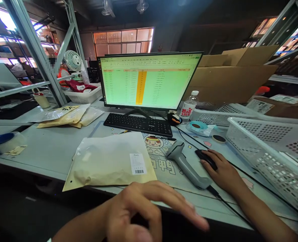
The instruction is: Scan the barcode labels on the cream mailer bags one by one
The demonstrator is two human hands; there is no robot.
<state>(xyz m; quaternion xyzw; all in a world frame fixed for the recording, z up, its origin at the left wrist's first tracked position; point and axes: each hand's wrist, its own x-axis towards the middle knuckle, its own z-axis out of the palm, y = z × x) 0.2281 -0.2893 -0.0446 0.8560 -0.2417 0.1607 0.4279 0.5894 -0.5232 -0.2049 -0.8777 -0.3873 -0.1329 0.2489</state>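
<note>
My right hand (pixel 223 173) rests over a black computer mouse (pixel 206 159), fingers draped on its top. Close to the camera, below the desk's front edge, my left hand (pixel 141 208) is raised with bent fingers apart and nothing in it. Just beyond it lies a pale yellow mailing bag (pixel 108 161) with a white barcode label (pixel 138 164), its near edge overhanging the desk. Between the bag and the mouse sits a grey barcode scanner (pixel 188 166), its cable running toward me. Behind these stand a black keyboard (pixel 139 125) and a monitor (pixel 151 84) showing a spreadsheet.
White plastic baskets (pixel 265 158) line the right side, with an open cardboard box (pixel 229 80) behind. A water bottle (pixel 188 106) and a blue tape roll (pixel 199 127) stand near the monitor. More mailing bags (pixel 68 116) and a tape dispenser (pixel 6 143) lie at left.
</note>
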